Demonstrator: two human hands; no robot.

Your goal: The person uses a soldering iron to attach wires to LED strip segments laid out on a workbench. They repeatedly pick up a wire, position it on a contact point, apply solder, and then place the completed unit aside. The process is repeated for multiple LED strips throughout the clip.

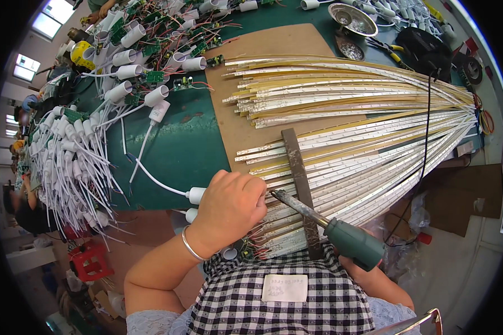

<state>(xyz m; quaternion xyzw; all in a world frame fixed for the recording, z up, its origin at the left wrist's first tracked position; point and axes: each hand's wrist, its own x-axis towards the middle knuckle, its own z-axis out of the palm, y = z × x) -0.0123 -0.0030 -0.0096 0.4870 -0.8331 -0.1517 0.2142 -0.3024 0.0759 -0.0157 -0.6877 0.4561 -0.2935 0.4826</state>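
Observation:
My left hand (pixel 232 204), with a bangle at the wrist, is closed in a pinch over the ends of the lower LED strips (pixel 341 190). What its fingers hold is hidden beneath them. Two white cylindrical caps (pixel 195 195) stick out at its left side, one trailing a white cable. A soldering iron (pixel 355 243) with a green handle is gripped by my right hand (pixel 349 268), which is mostly hidden under the handle. Its dark tip points left, close to my left fingers. A dark flat bar (pixel 299 184) lies across the strips.
White caps with green circuit boards (pixel 153 76) and wires pile up at the upper left. Many white cables (pixel 75 162) hang over the table's left edge. A metal bowl (pixel 352 20), pliers (pixel 394 53) and a black cord (pixel 428 123) are at the right. A red stool (pixel 89 261) stands below.

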